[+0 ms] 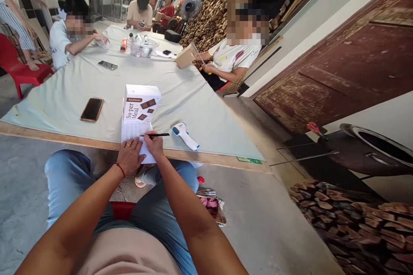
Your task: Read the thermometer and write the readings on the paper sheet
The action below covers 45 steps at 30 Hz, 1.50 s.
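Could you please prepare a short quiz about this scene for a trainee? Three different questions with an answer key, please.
1. What does the right hand hold? a) a smartphone; b) a black pen; c) scissors.
2. True or false: in the picture, the infrared thermometer lies to the right of the Su-per Meal box.
3. Fill in: at the wrist of the left hand, the bracelet is coloured ___.

Key: 1 b; 2 true; 3 red.

From the frame's lower edge, the left forearm (87, 208) and right forearm (190, 208) converge left of centre; left hand (129, 154) lies palm down, right hand (155, 145) beside it, closed in a pinch
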Motion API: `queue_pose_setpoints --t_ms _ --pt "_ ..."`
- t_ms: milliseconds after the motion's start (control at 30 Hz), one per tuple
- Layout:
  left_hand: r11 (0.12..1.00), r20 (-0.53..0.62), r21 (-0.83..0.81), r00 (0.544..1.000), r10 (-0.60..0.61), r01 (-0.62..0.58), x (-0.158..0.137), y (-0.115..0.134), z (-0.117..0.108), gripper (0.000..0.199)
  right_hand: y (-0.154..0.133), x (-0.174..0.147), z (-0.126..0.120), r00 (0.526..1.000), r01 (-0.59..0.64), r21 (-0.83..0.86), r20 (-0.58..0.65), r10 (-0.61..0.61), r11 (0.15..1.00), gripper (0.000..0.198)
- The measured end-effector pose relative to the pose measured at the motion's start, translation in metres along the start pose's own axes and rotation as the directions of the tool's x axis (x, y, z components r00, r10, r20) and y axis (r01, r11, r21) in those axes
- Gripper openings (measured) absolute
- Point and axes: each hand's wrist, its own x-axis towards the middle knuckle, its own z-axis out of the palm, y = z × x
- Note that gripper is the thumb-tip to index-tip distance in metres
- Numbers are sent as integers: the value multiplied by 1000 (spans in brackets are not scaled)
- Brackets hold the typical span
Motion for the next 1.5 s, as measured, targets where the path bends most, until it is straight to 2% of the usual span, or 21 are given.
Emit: queue_pose_setpoints --t_ms 633,833,1167,1367,1500 --pt "1000 -13 -23 1000 4 -5 0 1 0 55 -2 0 -1 1000 4 -27 -8 -4 1000 12" --pt "1000 -13 -17 1000 4 -5 0 1 -1 54 -4 -1 -1 999 -27 -3 -28 27 1000 12" --pt "1000 -2 -18 1000 -1 1 1 2 -3 54 -4 0 -1 1000 2 4 -19 -2 1000 11" --pt "1000 -15 -20 1000 3 -4 2 0 -4 54 0 -1 0 997 -23 29 -78 25 999 15" --pt "1000 7 -21 1000 13 -13 4 -1 -7 55 1 0 -1 999 -16 15 -50 17 1000 15"
